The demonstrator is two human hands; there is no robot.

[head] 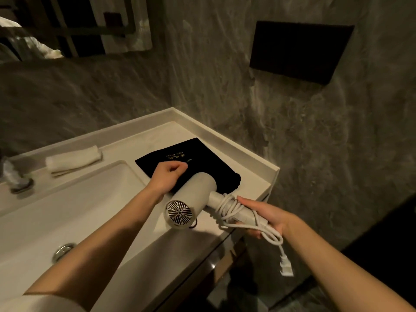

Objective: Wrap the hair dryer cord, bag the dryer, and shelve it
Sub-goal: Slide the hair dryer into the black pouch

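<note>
dryer held over the bag, cord wrapped

while the right hand (265, 218) closed around the handle of the white hair dryer (193, 199), its cord (229, 207) lay coiled about that handle, the plug (286, 265) hanging below the wrist. the dryer's nozzle end overlapped the near edge of the black bag (180, 158), flat on the counter (254, 176) beside the sink (67, 210). the left hand (167, 175), loosely curled, rested on the bag, just beside the dryer's barrel.

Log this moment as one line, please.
stage: bagging not begun | right hand: holds hair dryer handle, cord wrapped, plug dangling | left hand: on black bag, flat on counter
</note>
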